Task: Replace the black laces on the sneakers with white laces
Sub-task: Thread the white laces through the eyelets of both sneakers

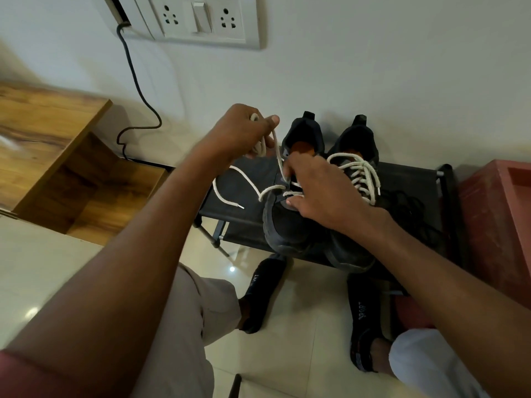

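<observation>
The white lace [274, 156] is running up from the eyelets of the left sneaker [283, 225], which is sitting on a low black rack [238, 182] against the wall, just beside the right sneaker [356, 168]. Your left hand [244, 133] is gripping one end of that lace, fingers curled round it and holding it raised above the shoe, while the other end is lying loose on the rack. Your right hand [319, 191] is resting on the left sneaker's tongue, fingers bent at the eyelets and pinching the lace there (the fingertips themselves are hidden). The right sneaker is already wearing a white lace. A black lace [408, 208] is lying in a heap on the rack to the right.
</observation>
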Demonstrator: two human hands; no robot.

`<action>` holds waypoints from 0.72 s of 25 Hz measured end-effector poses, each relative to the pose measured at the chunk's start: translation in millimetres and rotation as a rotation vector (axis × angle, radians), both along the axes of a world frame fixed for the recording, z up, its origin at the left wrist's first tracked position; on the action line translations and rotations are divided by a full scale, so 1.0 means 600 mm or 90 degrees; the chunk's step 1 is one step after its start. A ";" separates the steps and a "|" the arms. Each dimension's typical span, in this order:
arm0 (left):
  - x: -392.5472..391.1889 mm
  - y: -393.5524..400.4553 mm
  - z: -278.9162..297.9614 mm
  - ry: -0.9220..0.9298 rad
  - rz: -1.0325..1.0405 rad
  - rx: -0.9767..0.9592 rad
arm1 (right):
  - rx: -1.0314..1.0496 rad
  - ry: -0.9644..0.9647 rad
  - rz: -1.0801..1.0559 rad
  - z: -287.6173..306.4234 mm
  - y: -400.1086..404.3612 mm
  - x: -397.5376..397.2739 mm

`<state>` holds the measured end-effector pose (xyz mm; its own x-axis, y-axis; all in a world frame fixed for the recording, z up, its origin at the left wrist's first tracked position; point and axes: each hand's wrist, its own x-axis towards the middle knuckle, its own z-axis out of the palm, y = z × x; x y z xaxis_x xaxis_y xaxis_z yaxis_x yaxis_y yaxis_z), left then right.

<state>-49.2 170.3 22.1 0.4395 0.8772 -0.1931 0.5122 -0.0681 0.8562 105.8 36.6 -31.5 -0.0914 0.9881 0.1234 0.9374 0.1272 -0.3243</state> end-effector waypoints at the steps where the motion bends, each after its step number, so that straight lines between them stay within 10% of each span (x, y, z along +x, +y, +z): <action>1: -0.002 0.002 0.000 0.036 0.009 0.020 | -0.003 -0.024 0.032 -0.004 -0.002 -0.013; 4: -0.017 0.009 -0.013 0.210 0.016 0.147 | -0.031 -0.103 0.025 -0.025 -0.001 -0.030; 9: -0.047 0.026 -0.045 0.383 -0.003 0.175 | -0.039 0.103 -0.133 -0.012 0.002 -0.023; 14: -0.047 0.010 -0.043 0.511 -0.075 0.078 | -0.191 0.706 -0.300 0.049 -0.006 -0.003; 18: -0.013 -0.019 0.009 0.201 -0.084 0.109 | -0.097 0.945 -0.247 0.134 -0.011 0.042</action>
